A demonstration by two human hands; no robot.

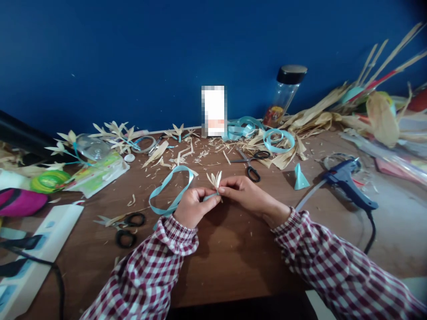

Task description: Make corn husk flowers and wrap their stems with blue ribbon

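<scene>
In front of me, a small pale corn-husk flower [214,179] stands upright between my hands, its petals spread at the top. My left hand [194,205] is closed, thumb and finger pinching a light-blue ribbon [154,195] at the flower's base. From there the ribbon loops back over the table on the left. My right hand [245,195] pinches the flower's lower end from the other side, its fingertips close to the left ones. The stem is mostly hidden by the fingers. Scissors [256,165] with black handles lie open just beyond my right hand.
More scissors [126,229] lie left, near a white power strip [55,249]. A blue glue gun [350,182] and light-blue paper piece [300,178] sit right. Husk scraps [203,155], finished flowers [115,133], ribbon rolls [279,141] and a bottle [283,95] line the back.
</scene>
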